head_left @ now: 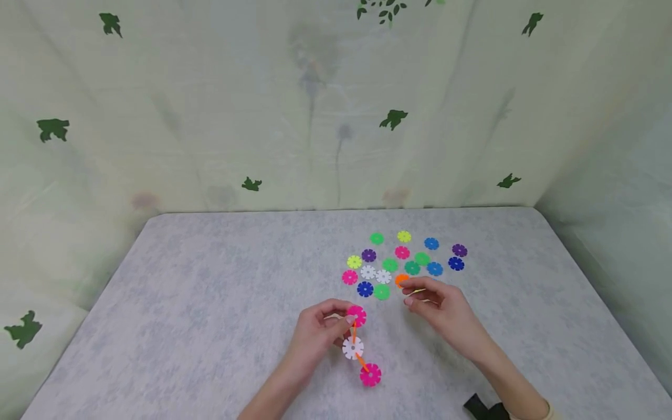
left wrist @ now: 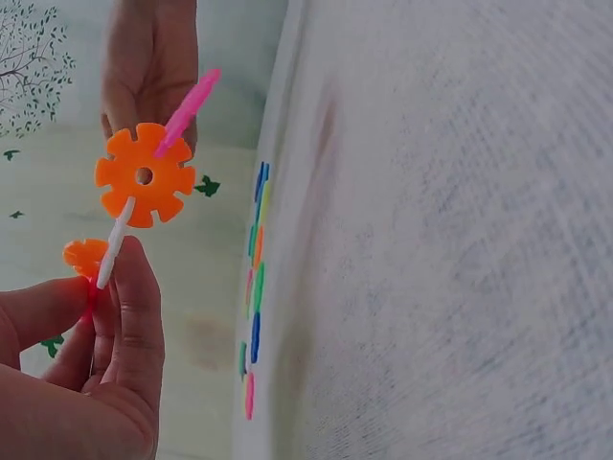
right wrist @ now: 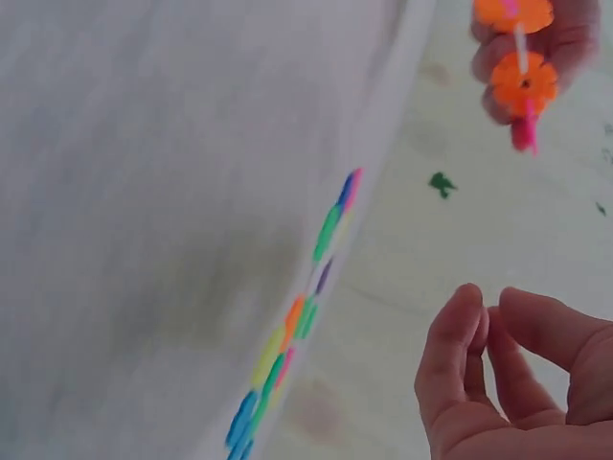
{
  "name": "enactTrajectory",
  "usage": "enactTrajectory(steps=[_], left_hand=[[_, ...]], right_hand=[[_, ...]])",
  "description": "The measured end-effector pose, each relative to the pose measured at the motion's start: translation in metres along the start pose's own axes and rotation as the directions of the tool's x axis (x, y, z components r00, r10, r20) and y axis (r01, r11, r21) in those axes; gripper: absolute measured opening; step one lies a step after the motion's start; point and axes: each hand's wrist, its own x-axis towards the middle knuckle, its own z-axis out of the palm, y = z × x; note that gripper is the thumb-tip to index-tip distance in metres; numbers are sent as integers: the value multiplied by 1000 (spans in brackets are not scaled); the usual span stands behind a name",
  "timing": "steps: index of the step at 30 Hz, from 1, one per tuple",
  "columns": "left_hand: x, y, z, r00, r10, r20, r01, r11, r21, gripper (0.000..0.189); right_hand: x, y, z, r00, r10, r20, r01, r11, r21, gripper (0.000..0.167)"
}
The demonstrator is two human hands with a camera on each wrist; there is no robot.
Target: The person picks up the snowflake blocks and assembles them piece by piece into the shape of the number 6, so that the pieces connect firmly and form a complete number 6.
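Observation:
My left hand (head_left: 317,331) pinches the top pink disc (head_left: 359,315) of a short chain of notched plastic discs between thumb and fingers. Below it hang a white disc (head_left: 353,348) and another pink disc (head_left: 370,375), linked by orange discs seen nearly edge-on. In the left wrist view an orange disc (left wrist: 164,199) shows face-on, slotted into the white and pink ones. My right hand (head_left: 443,308) hovers by the near edge of the loose discs, its fingertips overlapping an orange disc (head_left: 401,280). Its fingers are loosely bent, with nothing between thumb and fingers in the right wrist view.
Several loose discs lie flat at the table's middle right, among them a dark blue disc (head_left: 365,289), a green disc (head_left: 381,292) and a purple disc (head_left: 459,250). A black strap-like object (head_left: 485,408) is near the right forearm. A leaf-patterned curtain (head_left: 220,116) hangs behind the grey table (head_left: 184,303).

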Motion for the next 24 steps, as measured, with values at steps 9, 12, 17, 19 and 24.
enactTrajectory(steps=[9,12,17,19,24], left_hand=[[-1,0,-2,1000,8,-9,-8,998,-59,32],[-1,1,-3,1000,3,3,-3,997,-75,31],[-1,0,-3,1000,-3,10,4,995,-99,29],[0,0,-3,1000,-7,9,8,994,-105,28],[1,0,-3,1000,-19,15,20,993,-118,27]], right_hand=[[22,30,-36,988,-92,121,127,941,-314,28],[30,38,-42,984,-89,155,144,909,-391,30],[40,44,-49,974,-79,214,166,888,-428,31],[43,46,-50,969,-72,236,168,893,-418,30],[49,50,-51,962,-56,267,165,899,-406,29]])
